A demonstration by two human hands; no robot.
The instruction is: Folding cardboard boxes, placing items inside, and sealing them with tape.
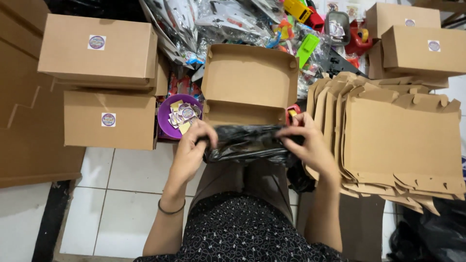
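A black plastic bag (247,144) lies stretched sideways above the lap, long axis left to right, just before the open cardboard box (249,82). The left hand (191,145) pinches its left end, the right hand (306,140) its right end, both grips closed on it, equally near. A purple bowl of stickers (178,116) sits just left.

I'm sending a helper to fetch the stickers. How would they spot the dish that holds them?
Start at the open cardboard box on the floor ahead of the person's knees. Just to its left, beside the left hand, sits a round purple bowl holding small stickers. It is the only round, purple thing among square brown boxes.
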